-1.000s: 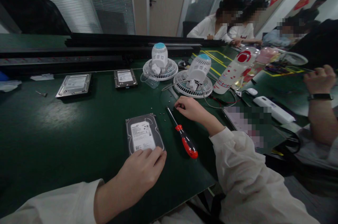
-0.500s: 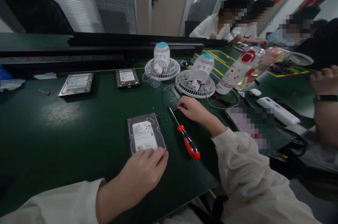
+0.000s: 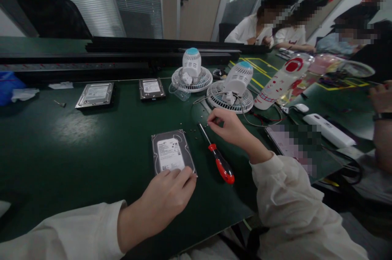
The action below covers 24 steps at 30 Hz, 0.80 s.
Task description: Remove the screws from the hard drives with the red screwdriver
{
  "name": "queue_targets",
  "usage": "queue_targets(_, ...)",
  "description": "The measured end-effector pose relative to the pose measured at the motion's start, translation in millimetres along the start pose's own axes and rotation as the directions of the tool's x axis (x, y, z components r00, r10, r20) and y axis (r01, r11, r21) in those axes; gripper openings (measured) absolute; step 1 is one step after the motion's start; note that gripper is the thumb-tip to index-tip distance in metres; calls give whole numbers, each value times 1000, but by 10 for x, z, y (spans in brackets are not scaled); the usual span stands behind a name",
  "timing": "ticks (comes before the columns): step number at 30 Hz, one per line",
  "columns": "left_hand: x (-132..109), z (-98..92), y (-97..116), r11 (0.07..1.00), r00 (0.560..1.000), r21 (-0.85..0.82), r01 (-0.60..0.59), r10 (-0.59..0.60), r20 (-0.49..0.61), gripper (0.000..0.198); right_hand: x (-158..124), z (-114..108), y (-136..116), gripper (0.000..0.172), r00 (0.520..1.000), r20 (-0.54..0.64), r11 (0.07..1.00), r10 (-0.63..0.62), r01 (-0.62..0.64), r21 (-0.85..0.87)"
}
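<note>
A silver hard drive [image 3: 170,151] with a white label lies flat on the green table before me. My left hand [image 3: 171,192] has its curled fingers on the near edge of this drive, hiding its front side. To the right, a screwdriver [image 3: 223,166] with a red and black handle rests with its tip pointing away. Just right of that tip is my right hand [image 3: 225,127], thumb and forefinger pinched together; anything between them is too small to make out. Several tiny screws [image 3: 196,137] are scattered around the screwdriver tip.
Two more hard drives [image 3: 95,94] [image 3: 152,88] lie farther back. Two white fans [image 3: 192,72] [image 3: 237,84] stand face down, with cables around them. On the right are a decorated bottle [image 3: 280,84], a white power bank-like block [image 3: 329,129] and a phone-like slab [image 3: 286,145]. Other people sit beyond.
The view has shifted slightly, moving the scene to the right. My right hand has risen a little from the tabletop by the screws, still pinched. The left hand stays at the drive.
</note>
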State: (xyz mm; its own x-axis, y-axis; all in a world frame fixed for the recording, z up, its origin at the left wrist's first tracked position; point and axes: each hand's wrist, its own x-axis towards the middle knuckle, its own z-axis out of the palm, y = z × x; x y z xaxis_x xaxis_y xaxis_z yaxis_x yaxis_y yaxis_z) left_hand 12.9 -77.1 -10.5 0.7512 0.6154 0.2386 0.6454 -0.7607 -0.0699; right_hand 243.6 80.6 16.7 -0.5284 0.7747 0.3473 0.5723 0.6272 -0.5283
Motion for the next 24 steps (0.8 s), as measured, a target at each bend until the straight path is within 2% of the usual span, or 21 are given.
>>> queue_targets(7,26,-26,21,999,999,34,16,-15,-36,30,-82,86,-255,4,994,97,983,-47,29,181)
queue_targets(15,89,5,-141,992,997,98,77,-73,-40,29,-132,89,-415,7,964,248,973,-93,35,227)
queue_targets(19,94,9,-160,989,996,131,75,-66,-67,30,-148,126,-467,3,936,335,972,-108,28,234)
queue_targets(24,32,15,-48,994,996,108,7,3,-88,26,-174,201,-507,3,902,414,960,-127,6,281)
